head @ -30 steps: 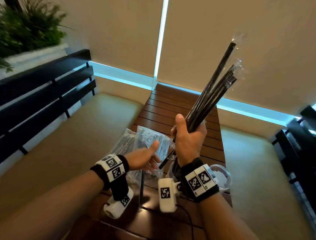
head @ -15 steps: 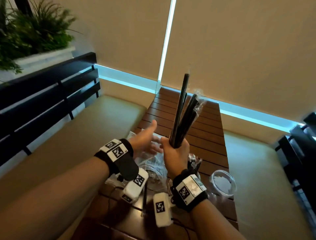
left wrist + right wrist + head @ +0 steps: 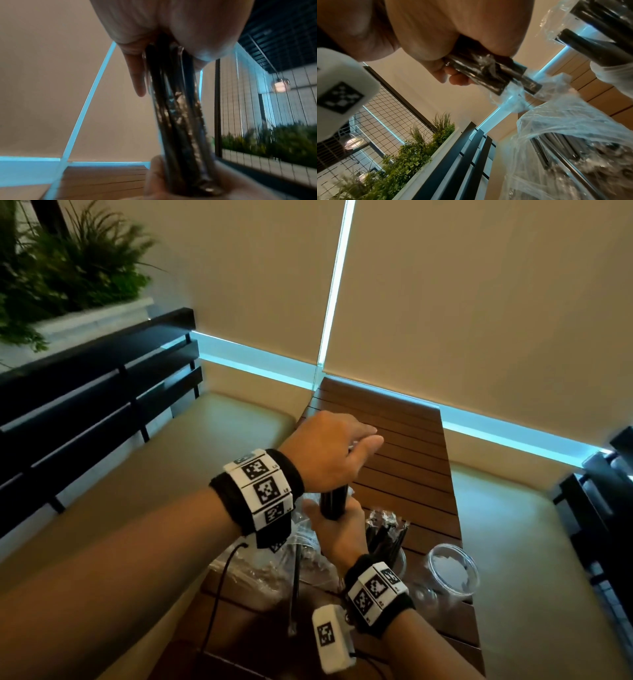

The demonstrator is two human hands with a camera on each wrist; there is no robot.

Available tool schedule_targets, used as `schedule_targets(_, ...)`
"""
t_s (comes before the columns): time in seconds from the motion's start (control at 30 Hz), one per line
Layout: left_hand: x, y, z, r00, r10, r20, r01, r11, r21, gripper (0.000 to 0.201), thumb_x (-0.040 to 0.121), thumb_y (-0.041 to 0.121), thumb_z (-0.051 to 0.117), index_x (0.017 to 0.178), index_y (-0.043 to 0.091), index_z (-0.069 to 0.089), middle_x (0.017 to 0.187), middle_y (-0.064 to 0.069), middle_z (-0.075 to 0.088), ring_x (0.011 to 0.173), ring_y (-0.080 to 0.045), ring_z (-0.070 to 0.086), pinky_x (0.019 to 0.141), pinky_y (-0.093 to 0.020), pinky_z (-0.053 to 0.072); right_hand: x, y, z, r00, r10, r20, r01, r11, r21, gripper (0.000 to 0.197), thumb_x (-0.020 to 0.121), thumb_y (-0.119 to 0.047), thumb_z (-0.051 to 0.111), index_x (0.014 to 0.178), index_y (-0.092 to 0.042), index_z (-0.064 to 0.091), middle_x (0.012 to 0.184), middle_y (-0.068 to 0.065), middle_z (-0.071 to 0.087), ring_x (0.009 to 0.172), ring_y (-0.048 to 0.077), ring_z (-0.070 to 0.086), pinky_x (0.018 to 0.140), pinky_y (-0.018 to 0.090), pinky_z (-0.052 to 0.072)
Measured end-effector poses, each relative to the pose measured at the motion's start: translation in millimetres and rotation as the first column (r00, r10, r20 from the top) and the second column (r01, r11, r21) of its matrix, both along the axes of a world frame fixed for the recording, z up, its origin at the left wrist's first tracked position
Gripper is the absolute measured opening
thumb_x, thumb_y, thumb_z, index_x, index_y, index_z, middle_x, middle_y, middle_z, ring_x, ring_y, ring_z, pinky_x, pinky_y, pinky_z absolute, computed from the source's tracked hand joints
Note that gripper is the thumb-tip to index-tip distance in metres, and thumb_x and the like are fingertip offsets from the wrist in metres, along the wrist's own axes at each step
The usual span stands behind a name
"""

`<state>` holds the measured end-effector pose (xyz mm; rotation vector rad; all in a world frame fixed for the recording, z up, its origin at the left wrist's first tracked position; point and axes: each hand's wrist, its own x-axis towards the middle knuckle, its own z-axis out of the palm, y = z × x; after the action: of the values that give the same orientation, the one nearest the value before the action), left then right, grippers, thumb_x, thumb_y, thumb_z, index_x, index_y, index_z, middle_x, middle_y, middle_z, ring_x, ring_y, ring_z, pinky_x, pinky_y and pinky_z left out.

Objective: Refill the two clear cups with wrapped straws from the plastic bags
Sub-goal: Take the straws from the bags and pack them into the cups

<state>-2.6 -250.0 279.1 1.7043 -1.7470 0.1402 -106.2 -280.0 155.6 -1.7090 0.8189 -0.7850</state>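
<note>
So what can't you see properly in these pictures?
- Tops of the straw bundle: head view, left hand covers them.
- How many straws: left wrist view, blurred.
- Near cup of straws: head view, right hand hides much of it.
- Plastic bags: head view, left arm hides their contents.

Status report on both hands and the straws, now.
Right hand grips straw bundle upright. Left hand flat on bundle's top. One cup has straws, other cup none. Nothing in the way.

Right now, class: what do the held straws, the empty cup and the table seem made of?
Straws: probably glossy black plastic, in crinkly clear film that glints.
Empty cup: clear plastic, likely; see-through wall.
Table: brown slats with grain, apparently wood.
</note>
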Motion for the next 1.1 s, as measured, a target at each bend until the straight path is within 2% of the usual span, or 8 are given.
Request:
schedule_targets(0.13, -5, -1, -11, 0.994, -0.066, 0.086, 0.052, 0.985, 0.163, 0.054, 0.097, 0.054, 0.037, 0.133, 0.018, 0.056, 0.11, 0.0, 0.066, 0.098, -0.013, 0.06, 0.089, -0.036, 0.05, 2, 9, -7, 0.999, -0.042, 0.019, 0.041, 0.997, 0.067, 0.033, 0.083, -0.025, 0.076, 0.063, -0.009, 0.055, 0.056, 0.008, 0.055, 0.052, 0.017, 0.05, 0.05, 0.035, 0.043)
schedule_targets(0.23, 2, 6, -21, 0.9, -0.137, -0.413, 0.172, 0.984, 0.049, 0.053, 0.098, 0.055, 0.028, 0.143, 0.029, 0.039, 0.131, -0.001, 0.058, 0.114, -0.011, 0.057, 0.097, -0.029, 0.046, -1, 7, -7, 0.994, -0.1, -0.043, 0.101, 0.995, 0.011, 0.04, 0.08, -0.035, 0.074, 0.063, -0.01, 0.048, 0.056, 0.009, 0.051, 0.05, 0.017, 0.049, 0.048, 0.037, 0.044)
schedule_targets(0.3, 17, 12, -51, 0.774, 0.082, -0.627, -0.126, 0.992, -0.025, 0.04, 0.099, 0.053, 0.027, 0.111, 0.026, 0.053, 0.107, -0.005, 0.065, 0.096, -0.018, 0.064, 0.085, -0.036, 0.052, -10, 0, -2, 0.985, -0.157, -0.074, 0.153, 0.987, -0.051, 0.037, 0.084, -0.025, 0.072, 0.063, -0.017, 0.043, 0.057, 0.0, 0.048, 0.05, 0.014, 0.048, 0.049, 0.031, 0.045)
schedule_targets(0.43, 25, 21, -161, 0.885, 0.459, -0.081, -0.313, 0.714, 0.627, 0.038, 0.095, 0.042, 0.045, 0.069, 0.015, 0.05, 0.07, -0.006, 0.056, 0.078, -0.033, 0.064, 0.064, -0.032, 0.047, -22, -6, 4, 0.986, -0.153, -0.073, 0.146, 0.986, -0.083, 0.036, 0.083, -0.019, 0.071, 0.064, -0.019, 0.041, 0.058, -0.001, 0.045, 0.052, 0.014, 0.046, 0.051, 0.036, 0.048)
schedule_targets(0.53, 1, 28, -228, 0.941, 0.324, 0.097, -0.253, 0.485, 0.837, 0.039, 0.085, 0.052, 0.06, 0.101, 0.016, 0.061, 0.105, -0.009, 0.066, 0.098, -0.028, 0.064, 0.081, -0.034, 0.053, -24, -1, 6, 0.991, -0.103, -0.082, 0.1, 0.994, -0.047, 0.032, 0.083, -0.018, 0.072, 0.068, -0.016, 0.044, 0.06, 0.0, 0.046, 0.053, 0.014, 0.048, 0.055, 0.044, 0.053)
schedule_targets(0.73, -21, 20, -289, 0.903, 0.412, 0.118, -0.288, 0.378, 0.88, 0.046, 0.075, 0.046, 0.059, 0.112, 0.019, 0.064, 0.113, -0.005, 0.068, 0.103, -0.026, 0.064, 0.085, -0.032, 0.053, -42, -3, -2, 0.985, -0.06, -0.16, 0.047, 0.996, -0.082, 0.037, 0.083, -0.022, 0.072, 0.065, -0.021, 0.04, 0.056, -0.004, 0.046, 0.051, 0.015, 0.05, 0.053, 0.039, 0.051)
schedule_targets(0.93, -16, 20, -271, 0.917, 0.38, 0.126, -0.274, 0.366, 0.89, 0.038, 0.073, 0.035, 0.057, 0.106, 0.016, 0.065, 0.103, -0.005, 0.069, 0.094, -0.025, 0.067, 0.076, -0.028, 0.054, -59, -5, -23, 0.957, -0.003, -0.289, -0.019, 0.997, -0.073, 0.024, 0.082, -0.023, 0.072, 0.073, -0.017, 0.05, 0.06, -0.004, 0.051, 0.051, 0.008, 0.047, 0.049, 0.02, 0.042)
schedule_targets(1.1, -5, 43, -203, 0.957, 0.104, 0.272, -0.291, 0.378, 0.879, 0.032, 0.084, 0.039, 0.059, 0.103, 0.014, 0.066, 0.103, -0.007, 0.07, 0.096, -0.03, 0.067, 0.07, -0.03, 0.051, -54, -1, -34, 0.924, 0.069, -0.377, -0.101, 0.993, -0.065, 0.014, 0.078, -0.013, 0.067, 0.082, -0.009, 0.054, 0.071, 0.001, 0.055, 0.064, 0.014, 0.05, 0.061, 0.029, 0.045)
